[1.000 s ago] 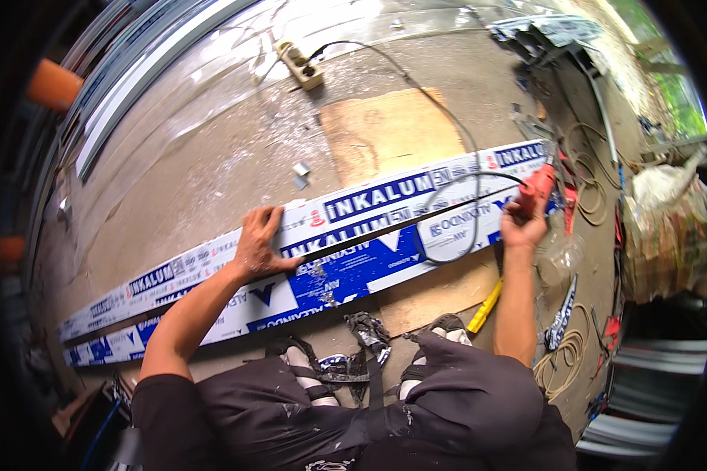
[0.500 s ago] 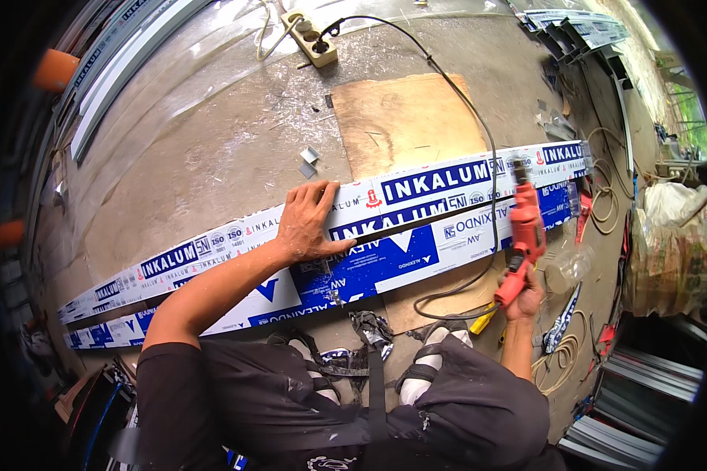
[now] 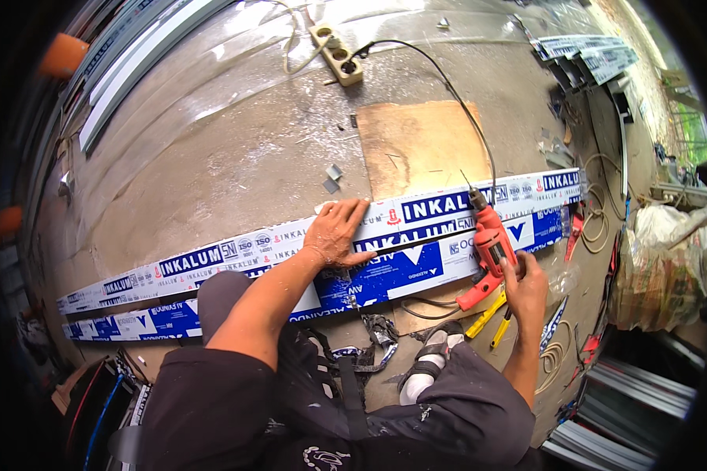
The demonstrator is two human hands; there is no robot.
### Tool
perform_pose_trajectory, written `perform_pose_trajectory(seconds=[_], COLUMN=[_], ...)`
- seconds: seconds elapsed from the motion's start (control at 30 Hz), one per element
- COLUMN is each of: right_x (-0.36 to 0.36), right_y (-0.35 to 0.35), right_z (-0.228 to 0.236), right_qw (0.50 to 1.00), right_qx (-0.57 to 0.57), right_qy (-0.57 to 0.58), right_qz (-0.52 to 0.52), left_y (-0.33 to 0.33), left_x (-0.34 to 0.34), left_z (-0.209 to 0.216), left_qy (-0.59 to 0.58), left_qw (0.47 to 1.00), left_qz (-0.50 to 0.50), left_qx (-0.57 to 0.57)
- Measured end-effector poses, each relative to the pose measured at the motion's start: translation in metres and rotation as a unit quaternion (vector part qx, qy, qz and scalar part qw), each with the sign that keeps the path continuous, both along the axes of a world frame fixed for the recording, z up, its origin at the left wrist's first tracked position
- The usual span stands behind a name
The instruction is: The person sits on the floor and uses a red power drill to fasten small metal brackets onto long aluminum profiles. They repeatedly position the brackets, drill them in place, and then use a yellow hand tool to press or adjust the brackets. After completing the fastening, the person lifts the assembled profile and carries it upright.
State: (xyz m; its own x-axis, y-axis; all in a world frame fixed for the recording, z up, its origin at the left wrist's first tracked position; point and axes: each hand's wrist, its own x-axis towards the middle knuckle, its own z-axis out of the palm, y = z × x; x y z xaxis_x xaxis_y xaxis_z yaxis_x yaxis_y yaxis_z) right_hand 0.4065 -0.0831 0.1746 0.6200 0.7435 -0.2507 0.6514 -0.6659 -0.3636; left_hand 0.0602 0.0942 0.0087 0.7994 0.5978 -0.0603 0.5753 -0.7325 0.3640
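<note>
My left hand (image 3: 338, 235) lies flat on the white-filmed metal profile (image 3: 204, 263), fingers at its far edge and thumb stretched to the right. Alongside on the near side runs a second profile in blue and white film (image 3: 397, 275). A red corded drill (image 3: 493, 243) lies across both profiles on the right, its thin bit pointing up and left past the far edge. The curled fingers of my right hand (image 3: 526, 286) are closed against the drill's back end, while its handle shows uncovered to the left. Some of those fingers are hidden.
A beige socket strip (image 3: 336, 55) with plugged-in cords lies beyond a plywood piece (image 3: 416, 149). Small metal offcuts (image 3: 332, 177) lie nearby. Yellow-handled tools (image 3: 487, 315) rest by my foot. A stuffed sack (image 3: 660, 267) and stacked profiles (image 3: 636, 392) stand at the right.
The drill has moved left and been turned, its handle now to the left. My right hand has shifted from the handle to its back end. The view has also shifted.
</note>
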Motion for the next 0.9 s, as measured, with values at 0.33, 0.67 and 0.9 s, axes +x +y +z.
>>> perform_pose_trajectory(seconds=[0.33, 0.67, 0.9], right_x=[-0.094, -0.199, -0.096], right_y=[0.179, 0.266, 0.241], right_z=[-0.035, -0.193, -0.114], right_qw=[0.843, 0.929, 0.887], right_qx=[-0.038, 0.019, 0.204], right_qy=[0.072, 0.148, 0.160], right_qz=[0.532, 0.339, 0.383], left_y=[0.004, 0.003, 0.001], left_x=[0.002, -0.001, 0.003], left_z=[0.002, -0.003, -0.002], left_qy=[0.007, -0.007, -0.025], left_qw=[0.999, 1.000, 1.000], left_qz=[-0.032, -0.017, 0.009], left_qx=[-0.027, -0.012, -0.012])
